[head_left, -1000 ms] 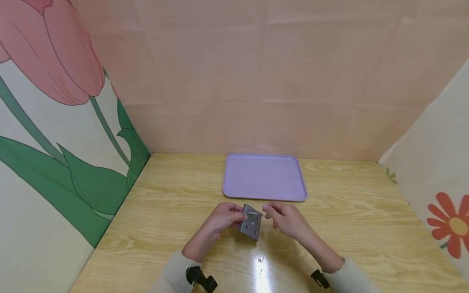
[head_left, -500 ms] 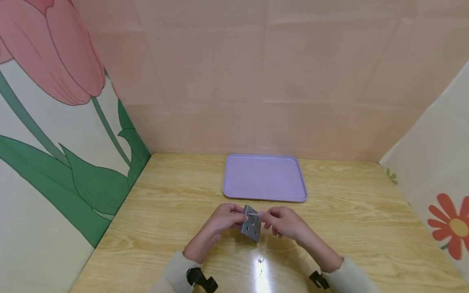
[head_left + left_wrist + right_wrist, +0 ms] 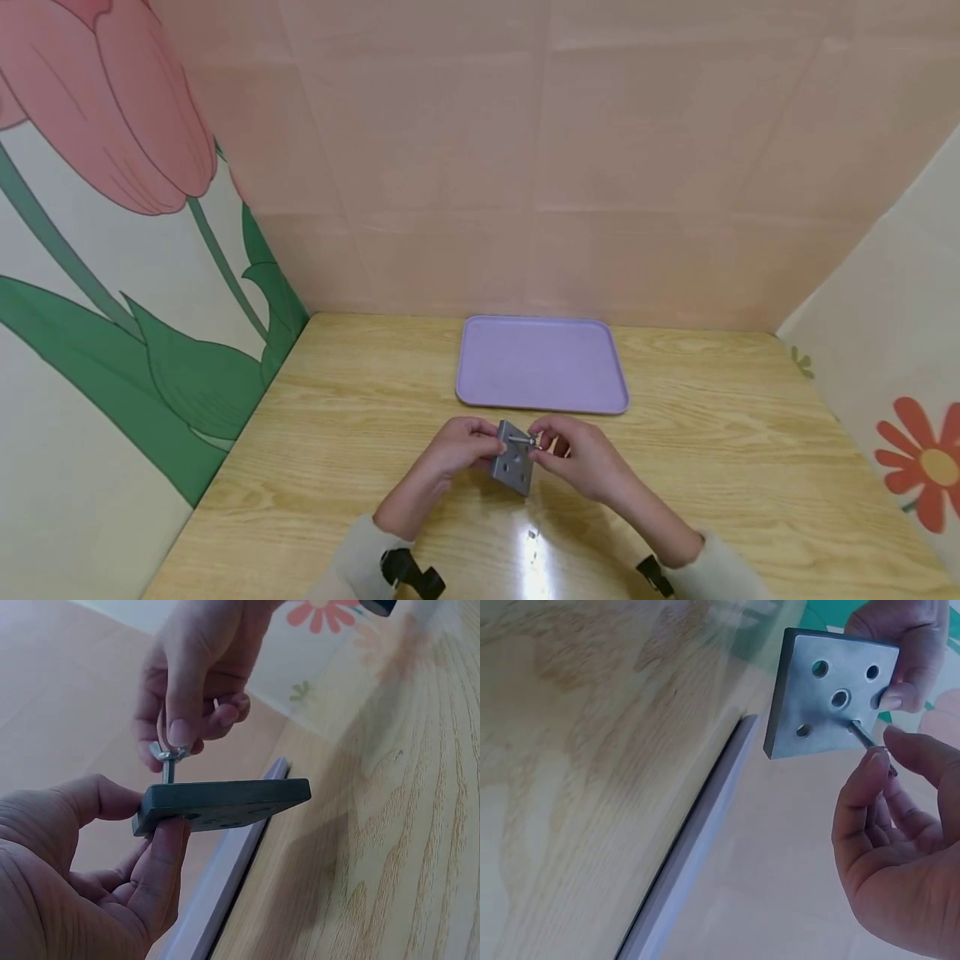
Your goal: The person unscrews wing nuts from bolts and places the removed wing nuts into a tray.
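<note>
My left hand (image 3: 459, 446) grips a square grey metal plate (image 3: 512, 471) by its edge, thumb on one face and fingers on the other. Several round holes (image 3: 820, 669) show in the plate's face in the right wrist view. A small silver wing screw (image 3: 169, 771) stands in one hole near the gripped side, its shank partly out of the plate. My right hand (image 3: 583, 460) pinches the winged head between thumb and index finger. Seen from the left wrist, the plate lies nearly edge-on, with the right hand (image 3: 199, 675) above it. The shank's far end is hidden.
Behind the hands, a purple tray (image 3: 540, 364) lies flat on the wooden table (image 3: 375, 375). A tiny dark speck or reflection sits in the bright glare near the front. A pinkish backdrop (image 3: 525, 167) rises at the table's back edge, with flower-printed sheets on both sides.
The right fingers moved in over the screw head, then shifted so that the head shows again between thumb and index finger. The left hand and plate stay almost still.
</note>
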{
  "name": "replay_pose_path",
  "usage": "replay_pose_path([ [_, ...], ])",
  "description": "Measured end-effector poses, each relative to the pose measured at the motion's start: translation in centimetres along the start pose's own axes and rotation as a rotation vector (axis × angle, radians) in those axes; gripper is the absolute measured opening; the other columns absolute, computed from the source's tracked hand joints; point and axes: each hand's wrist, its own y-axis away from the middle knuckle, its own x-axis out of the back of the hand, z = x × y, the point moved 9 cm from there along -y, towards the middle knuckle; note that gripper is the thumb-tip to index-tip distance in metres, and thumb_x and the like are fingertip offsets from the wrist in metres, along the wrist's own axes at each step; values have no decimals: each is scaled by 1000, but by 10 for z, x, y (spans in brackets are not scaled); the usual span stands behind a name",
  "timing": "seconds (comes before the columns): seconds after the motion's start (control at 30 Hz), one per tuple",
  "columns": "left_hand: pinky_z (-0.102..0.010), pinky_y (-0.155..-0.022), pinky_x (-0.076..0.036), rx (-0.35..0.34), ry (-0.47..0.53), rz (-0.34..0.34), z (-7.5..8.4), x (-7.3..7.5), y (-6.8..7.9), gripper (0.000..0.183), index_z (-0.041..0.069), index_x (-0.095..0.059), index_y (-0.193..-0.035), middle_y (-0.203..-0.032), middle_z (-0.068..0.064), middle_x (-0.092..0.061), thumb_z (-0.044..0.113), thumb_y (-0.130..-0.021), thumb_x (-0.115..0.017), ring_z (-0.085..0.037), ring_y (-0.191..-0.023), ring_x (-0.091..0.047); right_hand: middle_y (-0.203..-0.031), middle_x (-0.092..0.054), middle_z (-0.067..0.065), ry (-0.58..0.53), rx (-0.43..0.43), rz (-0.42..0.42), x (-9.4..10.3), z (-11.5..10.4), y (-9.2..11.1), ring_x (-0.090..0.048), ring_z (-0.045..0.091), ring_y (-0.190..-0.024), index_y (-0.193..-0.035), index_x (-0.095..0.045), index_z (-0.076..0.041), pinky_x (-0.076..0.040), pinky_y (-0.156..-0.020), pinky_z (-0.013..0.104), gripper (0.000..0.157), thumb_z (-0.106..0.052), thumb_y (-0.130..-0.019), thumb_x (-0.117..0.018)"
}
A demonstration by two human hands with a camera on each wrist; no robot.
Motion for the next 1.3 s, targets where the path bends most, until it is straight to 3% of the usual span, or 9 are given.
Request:
replay_pose_path([
  [0.23,-31,-71,-61,13,-6,7,-1,0,0,25,-9,-68,-103,-87,-9,-73,3,-82,-71,-15,-74,-68,-91,-68,-3,11,41,42,2,-2,1,-58,3,-68,-104,-73,-14,-51,-59,22,16,-15,-89,-77],
  [0.33,-32,-72,-61,13,-9,9,-1,0,1,25,-9,-68,-103,-88,-10,-73,4,-82,-71,-16,-74,-68,-93,-68,-2,1,16,52,3,0,0,-59,6,-69,-105,-74,-14,-52,-59,23,14,-21,-93,-73],
  [0.43,-33,-72,-61,13,-15,11,0,0,2,26,-9,-67,-104,-88,-10,-72,4,-82,-72,-16,-74,-68,-87,-67,0,-79,-125,37,3,12,-1,-59,13,-65,-106,-73,-11,-52,-54,26,24,-32,-100,-63],
  [0.57,-33,-71,-61,12,-22,12,1,-1,2,27,-9,-67,-105,-89,-11,-72,4,-81,-72,-17,-75,-69,-87,-66,7,-260,-376,-27,-3,31,3,-58,20,-62,-110,-71,-3,-51,-50,32,51,-49,-104,-49],
  [0.67,-33,-71,-61,10,-25,15,1,-2,2,28,-9,-67,-105,-90,-12,-73,4,-81,-72,-17,-76,-69,-92,-68,11,-334,-451,-103,-11,36,7,-57,19,-63,-111,-69,1,-49,-51,31,60,-54,-103,-47],
  [0.8,-34,-72,-62,8,-27,17,0,-1,2,28,-9,-67,-106,-92,-12,-73,4,-82,-72,-17,-77,-69,-88,-68,11,-338,-449,-165,-18,38,8,-54,15,-59,-106,-70,1,-43,-49,25,60,-55,-102,-49],
  [1.1,-33,-72,-61,14,-35,3,-2,-2,2,28,-8,-68,-106,-93,-11,-74,6,-82,-72,-17,-78,-69,-82,-66,8,-292,-443,-165,-16,35,6,-50,13,-55,-94,-69,-2,-39,-48,25,51,-50,-101,-56],
  [1.2,-33,-72,-61,18,-33,5,-2,-2,3,27,-8,-68,-106,-93,-11,-74,5,-82,-72,-17,-78,-69,-80,-65,8,-237,-415,-146,-14,33,5,-50,14,-56,-95,-70,-3,-41,-47,26,47,-48,-100,-58],
  [1.3,-33,-72,-61,19,-30,10,-2,-2,3,27,-8,-68,-105,-94,-11,-74,5,-82,-72,-17,-78,-69,-80,-67,6,-136,-332,-108,-9,26,3,-53,13,-60,-96,-72,-6,-45,-50,26,39,-44,-98,-63],
])
